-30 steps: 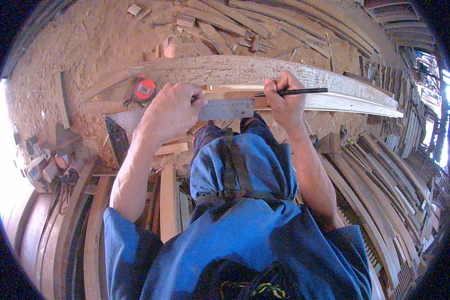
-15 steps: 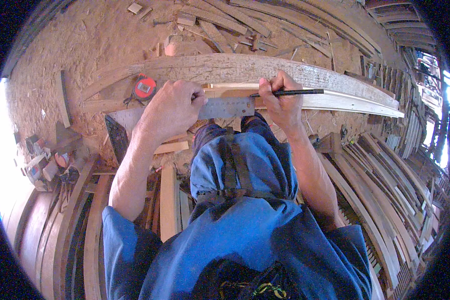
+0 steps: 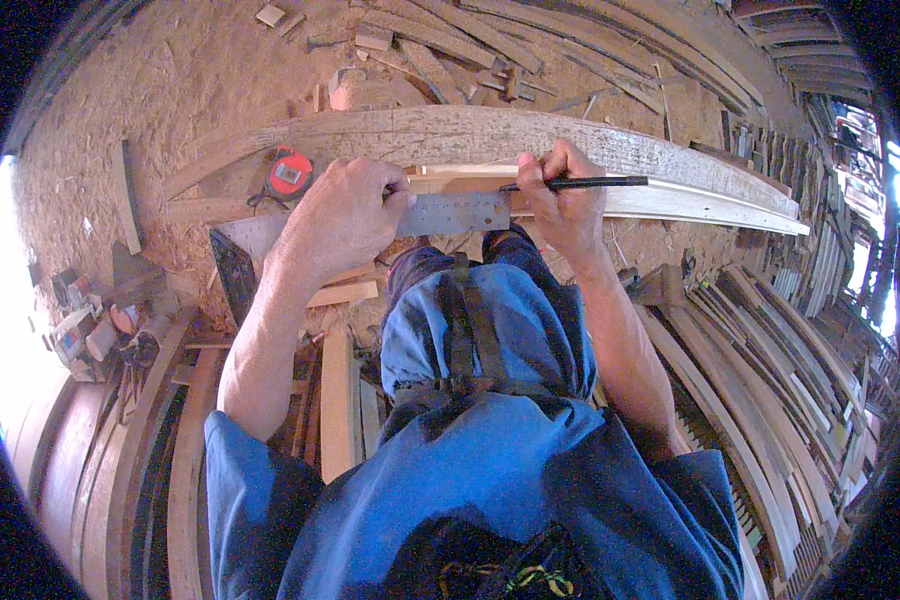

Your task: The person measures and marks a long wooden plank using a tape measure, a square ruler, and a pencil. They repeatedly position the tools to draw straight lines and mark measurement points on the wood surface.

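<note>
My left hand (image 3: 345, 208) is closed over a try square (image 3: 455, 214) with a grey, marked metal blade and a black stock beyond my left forearm. The blade lies along light wooden strips (image 3: 660, 208) and a brownish board, and its free end points right. In my right hand (image 3: 568, 208) a dark pencil (image 3: 605, 183) is pinched nearly level, its tip close to the blade's upper right corner. The fingertips of my left hand are partly hidden. A red and black tape measure (image 3: 289, 174) rests on the wood just left of my left hand.
A long weathered plank (image 3: 450, 135) stretches behind the strips. Offcuts (image 3: 425, 70) and sawdust cover the ground at the far side. Stacked boards lie at the lower left (image 3: 190, 460) and right (image 3: 760, 390). A cluttered group of containers (image 3: 100, 330) stands at the left.
</note>
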Motion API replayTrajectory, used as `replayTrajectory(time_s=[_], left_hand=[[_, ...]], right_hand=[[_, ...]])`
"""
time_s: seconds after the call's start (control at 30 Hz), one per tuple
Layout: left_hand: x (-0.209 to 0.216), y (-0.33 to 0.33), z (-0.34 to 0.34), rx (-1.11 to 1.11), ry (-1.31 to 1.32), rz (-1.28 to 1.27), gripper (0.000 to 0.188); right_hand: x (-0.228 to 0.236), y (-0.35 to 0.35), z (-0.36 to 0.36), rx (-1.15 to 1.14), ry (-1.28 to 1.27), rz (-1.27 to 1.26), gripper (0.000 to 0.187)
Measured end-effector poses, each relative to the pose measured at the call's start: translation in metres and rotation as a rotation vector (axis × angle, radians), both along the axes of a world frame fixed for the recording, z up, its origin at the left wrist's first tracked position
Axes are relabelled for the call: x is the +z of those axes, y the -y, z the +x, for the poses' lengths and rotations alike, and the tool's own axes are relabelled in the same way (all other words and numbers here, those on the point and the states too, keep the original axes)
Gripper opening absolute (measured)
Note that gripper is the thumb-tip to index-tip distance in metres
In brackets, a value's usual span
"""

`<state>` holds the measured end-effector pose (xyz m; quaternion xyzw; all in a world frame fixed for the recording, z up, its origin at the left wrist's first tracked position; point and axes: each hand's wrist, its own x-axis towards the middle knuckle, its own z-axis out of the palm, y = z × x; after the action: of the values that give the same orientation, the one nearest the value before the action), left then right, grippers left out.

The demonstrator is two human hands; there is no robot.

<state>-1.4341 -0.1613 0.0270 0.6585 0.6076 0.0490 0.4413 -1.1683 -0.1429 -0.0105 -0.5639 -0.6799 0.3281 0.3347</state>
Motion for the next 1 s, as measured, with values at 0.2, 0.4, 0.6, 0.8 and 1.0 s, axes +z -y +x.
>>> replayTrajectory(time_s=[0.2,0.4,0.6,0.8,1.0], left_hand=[[0.002,-0.001,0.0,-0.007,-0.005,-0.01,0.024],[0.002,-0.001,0.001,0.019,0.013,-0.03,0.023],[0.003,-0.001,0.001,-0.001,-0.009,-0.021,0.023],[0.001,-0.001,0.0,-0.006,0.034,0.007,0.022],[0.001,-0.002,0.0,-0.014,-0.011,-0.034,0.023]], right_hand=[[0.001,0.001,-0.001,-0.015,-0.014,-0.01,0.041],[0.003,0.001,-0.002,-0.015,0.01,0.019,0.04],[0.003,0.002,-0.001,0.0,0.004,0.032,0.04],[0.002,0.003,-0.004,-0.075,-0.097,-0.032,0.043],[0.012,0.007,-0.029,-0.01,-0.074,-0.057,0.046]])
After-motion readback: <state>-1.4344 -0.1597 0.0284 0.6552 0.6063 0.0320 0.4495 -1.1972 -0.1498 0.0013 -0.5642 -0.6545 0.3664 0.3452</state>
